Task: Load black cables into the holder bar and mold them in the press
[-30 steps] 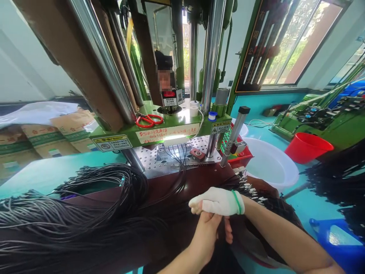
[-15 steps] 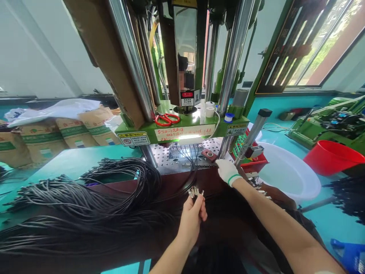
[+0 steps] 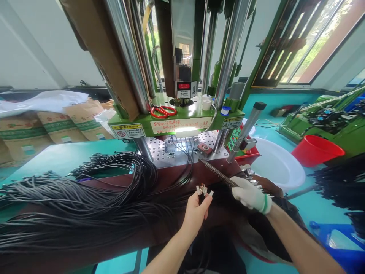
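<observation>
My bare left hand [image 3: 196, 209] is closed round a small bunch of black cables, whose metal-ended connectors [image 3: 203, 190] stick up above the fingers. In my gloved right hand [image 3: 248, 193] is the near end of a long dark metal bar [image 3: 216, 171] with small marks or holes along it. The bar slants up and left, its far tip close to the front edge of the perforated metal bed [image 3: 162, 156]. Several black cables [image 3: 186, 160] run out of the clear-looking mould [image 3: 181, 144] under the green press [image 3: 182, 127].
Large bundles of black cable [image 3: 114, 186] lie on the brown table at left. Red-handled scissors [image 3: 164, 111] and a blue-rimmed spool [image 3: 225, 110] rest on the press. A red-brown block [image 3: 204, 149] sits on the bed. At right stand a white tub [image 3: 295, 171] and a red bucket [image 3: 318, 152].
My right hand has come back toward me from the press's right post and now holds the metal bar. My left hand keeps the cables, nearly in place. The camera view has shifted slightly.
</observation>
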